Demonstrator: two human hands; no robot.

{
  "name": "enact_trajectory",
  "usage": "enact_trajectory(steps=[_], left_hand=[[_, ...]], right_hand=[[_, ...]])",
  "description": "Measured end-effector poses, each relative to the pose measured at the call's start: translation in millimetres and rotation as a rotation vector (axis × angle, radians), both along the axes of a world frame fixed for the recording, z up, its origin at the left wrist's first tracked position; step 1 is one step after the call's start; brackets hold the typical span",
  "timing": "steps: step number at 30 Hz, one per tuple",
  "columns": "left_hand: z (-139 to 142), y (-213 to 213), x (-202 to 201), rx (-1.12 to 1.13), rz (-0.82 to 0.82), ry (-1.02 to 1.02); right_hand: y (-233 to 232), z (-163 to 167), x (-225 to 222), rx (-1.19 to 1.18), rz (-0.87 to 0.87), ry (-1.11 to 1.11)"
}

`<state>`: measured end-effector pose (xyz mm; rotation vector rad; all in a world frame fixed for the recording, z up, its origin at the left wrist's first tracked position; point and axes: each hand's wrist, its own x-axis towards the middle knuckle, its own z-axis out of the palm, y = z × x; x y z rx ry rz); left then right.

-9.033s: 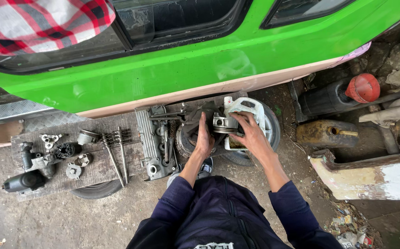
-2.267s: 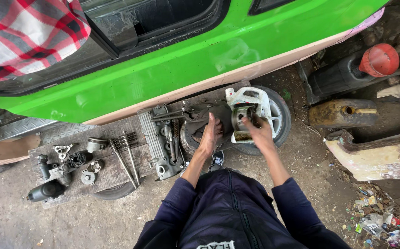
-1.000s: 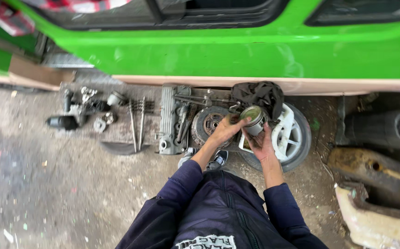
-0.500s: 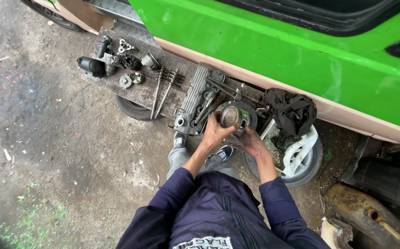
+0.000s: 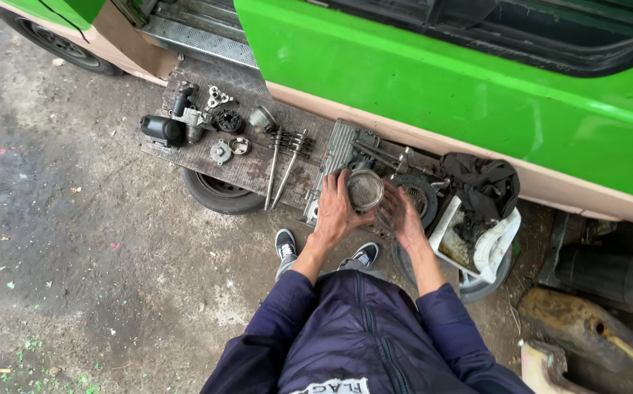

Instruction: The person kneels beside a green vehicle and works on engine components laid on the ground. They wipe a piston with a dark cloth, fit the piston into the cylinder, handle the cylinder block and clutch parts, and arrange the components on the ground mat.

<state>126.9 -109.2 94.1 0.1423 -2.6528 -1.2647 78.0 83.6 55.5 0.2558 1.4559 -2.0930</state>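
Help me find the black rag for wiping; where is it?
The black rag lies right of both hands, draped over the white container, just below the green vehicle body.

both arms are stretched forward and downward from the body, sleeved in dark navy blue fabric down to the wrists, with the forearms bared beyond the cuffs. the left hand is held with its back turned up towards the camera, fingers curled and thumb spread, closed around the side of a round metal part. the right hand is raised just beside it, palm turned inward, fingers loosely bent and darkened with grime, its fingertips set at the opposite side of that part. the two wrists are kept near each other, angled inward so that the hands meet in front of the torso.
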Motion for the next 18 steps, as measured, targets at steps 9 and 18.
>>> enact_trajectory(steps=[9, 18], left_hand=[[-62.7, -87.7, 22.2, 0.644, 0.138, -0.118], [-108.5, -119.0, 51.2, 1.151, 0.186, -0.534]], right_hand=[[-89.0, -12.0, 50.8, 0.113, -0.032, -0.161], [-123.9, -18.8, 81.3, 0.225, 0.134, -0.043]])
